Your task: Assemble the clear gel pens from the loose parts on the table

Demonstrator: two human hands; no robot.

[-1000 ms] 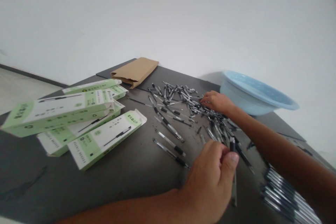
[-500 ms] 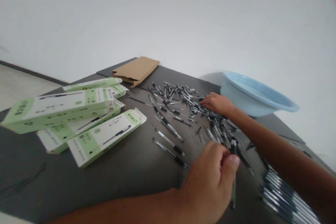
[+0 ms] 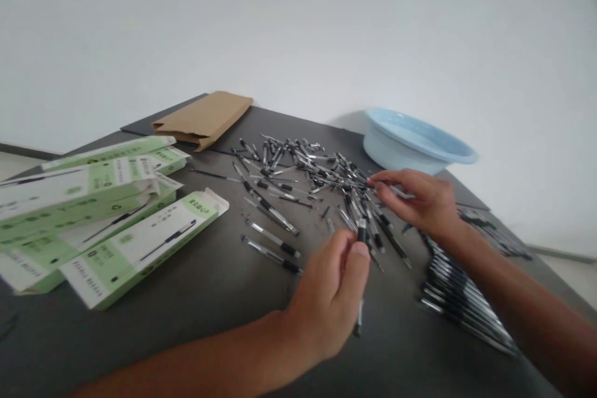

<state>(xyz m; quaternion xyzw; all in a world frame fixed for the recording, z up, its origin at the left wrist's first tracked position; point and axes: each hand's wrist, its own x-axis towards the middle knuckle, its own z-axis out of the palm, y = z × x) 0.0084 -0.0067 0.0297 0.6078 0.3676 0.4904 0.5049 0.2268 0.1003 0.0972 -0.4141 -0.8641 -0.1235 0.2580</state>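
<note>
The pen [image 3: 362, 231] is standing nearly upright in the left hand [image 3: 326, 305], which is closing thumb and fingers on its upper part, so the tip is hanging free just above the dark counter [image 3: 224, 305]. The right hand [image 3: 422, 202] is reaching half-curled into the near edge of the loose pile of pens [image 3: 303, 171]; whether it is pinching one, I cannot tell. A row of pens [image 3: 459, 298] is lying side by side, seemingly kept apart from the heap. Green boxes [image 3: 140, 242], a brown paper bag [image 3: 205, 118] and a blue basin [image 3: 410, 143] are ringing the work, and a plain white wall [image 3: 298, 25] is rising behind.
</note>
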